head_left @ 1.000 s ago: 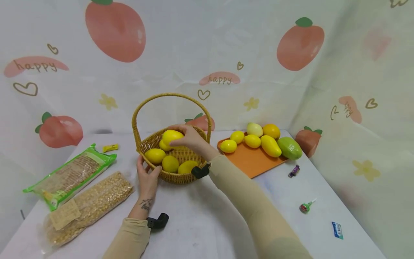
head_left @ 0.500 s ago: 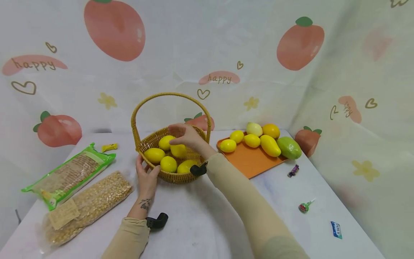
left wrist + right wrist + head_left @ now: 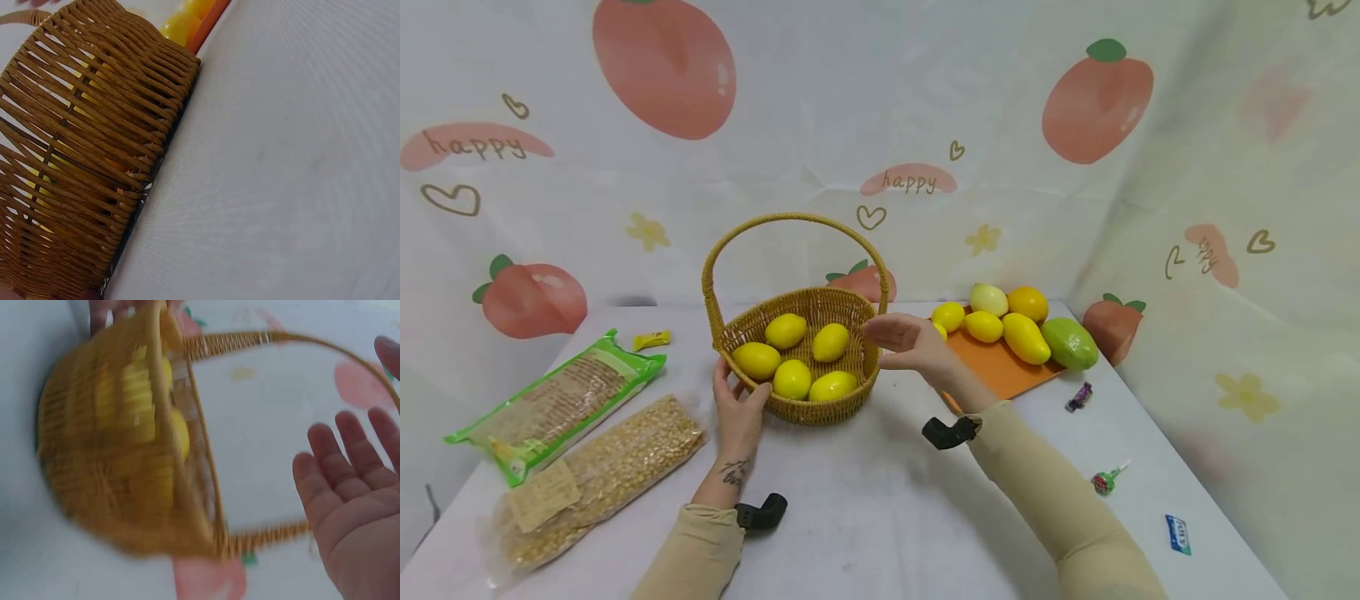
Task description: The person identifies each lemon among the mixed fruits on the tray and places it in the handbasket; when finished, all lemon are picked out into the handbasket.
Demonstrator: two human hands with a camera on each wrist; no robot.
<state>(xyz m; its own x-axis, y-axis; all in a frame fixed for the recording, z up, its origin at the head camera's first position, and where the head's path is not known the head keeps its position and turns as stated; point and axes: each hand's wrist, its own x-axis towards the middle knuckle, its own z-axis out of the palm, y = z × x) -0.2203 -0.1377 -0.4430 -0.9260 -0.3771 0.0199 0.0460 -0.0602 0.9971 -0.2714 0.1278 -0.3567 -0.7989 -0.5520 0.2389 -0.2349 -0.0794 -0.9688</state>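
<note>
A wicker basket with a tall arched handle holds several lemons. My left hand grips the basket's left side, the thumb at the rim and the fingers around the outer wall. In the left wrist view, the basket's woven wall fills the left half. My right hand hovers just off the basket's right rim, holding nothing. In the right wrist view, the fingers of that hand are extended and apart from the blurred basket.
An orange tray at the right carries lemons, a mango, an orange and a green papaya. Two bags, one of grain, lie left. Wrapped candy, a lollipop and a blue packet lie right.
My right hand has let go of a lemon inside the basket and moved right, out past the rim toward the tray. The left hand has stayed on the basket.
</note>
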